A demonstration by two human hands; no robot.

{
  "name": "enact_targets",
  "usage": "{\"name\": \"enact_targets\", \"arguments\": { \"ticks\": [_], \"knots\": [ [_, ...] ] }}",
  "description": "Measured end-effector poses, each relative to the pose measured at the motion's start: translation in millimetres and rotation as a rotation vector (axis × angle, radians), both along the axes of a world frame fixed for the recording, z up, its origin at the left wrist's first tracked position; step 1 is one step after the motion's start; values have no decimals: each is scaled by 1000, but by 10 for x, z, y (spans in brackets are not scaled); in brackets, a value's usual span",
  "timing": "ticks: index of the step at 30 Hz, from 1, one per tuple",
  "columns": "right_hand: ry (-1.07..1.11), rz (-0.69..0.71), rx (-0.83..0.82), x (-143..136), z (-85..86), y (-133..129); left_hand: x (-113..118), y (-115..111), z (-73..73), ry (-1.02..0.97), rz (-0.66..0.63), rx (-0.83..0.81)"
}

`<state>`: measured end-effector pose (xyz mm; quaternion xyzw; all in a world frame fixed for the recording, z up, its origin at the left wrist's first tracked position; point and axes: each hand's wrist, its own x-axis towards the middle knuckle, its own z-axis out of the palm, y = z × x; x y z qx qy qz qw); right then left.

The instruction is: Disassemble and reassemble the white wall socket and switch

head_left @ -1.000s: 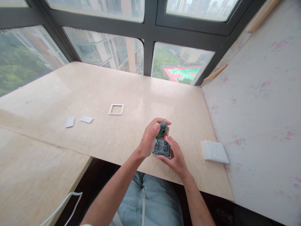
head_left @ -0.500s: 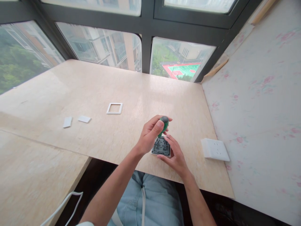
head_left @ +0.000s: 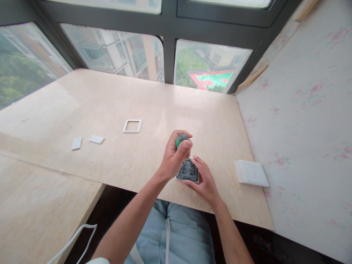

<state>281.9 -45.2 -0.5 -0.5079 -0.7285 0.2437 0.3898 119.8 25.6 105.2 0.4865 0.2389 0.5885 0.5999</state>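
Observation:
My left hand (head_left: 176,154) is wrapped round the green and grey handle of a screwdriver (head_left: 181,140), just above the far left part of a dark switch module (head_left: 189,172). The tool's tip is hidden behind the hand. My right hand (head_left: 203,181) grips the module's right side, fingers at its far edge and thumb at its near edge. The module lies on the light tabletop with its dark inner side up. Farther left on the table are a white square frame (head_left: 132,126) and two small white plates, one (head_left: 96,139) beside the other (head_left: 76,143).
A white socket box (head_left: 251,173) sits at the table's right side against the flowered wall (head_left: 302,146). Dark-framed windows stand along the table's far edge. A white cable (head_left: 74,238) hangs at the lower left, over a dark gap beside the table.
My left hand has tilted the screwdriver handle to the left, and the handle's top now sits further left. My right hand stays on the module. The view has shifted slightly.

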Motion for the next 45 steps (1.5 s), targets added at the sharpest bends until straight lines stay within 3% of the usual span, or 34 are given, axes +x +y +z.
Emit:
{"name": "enact_targets", "arguments": {
  "ticks": [22, 38, 45],
  "knots": [
    [14, 20, 19, -16, 14, -6, -75, -101, -1, -49, 60, -41],
    [-1, 14, 36, -13, 2, -4, -76, -103, 6, -24, -31, -88],
    [-2, 12, 48, -15, 13, 10, -57, -106, -33, -45, 46, 25]
  ]
}}
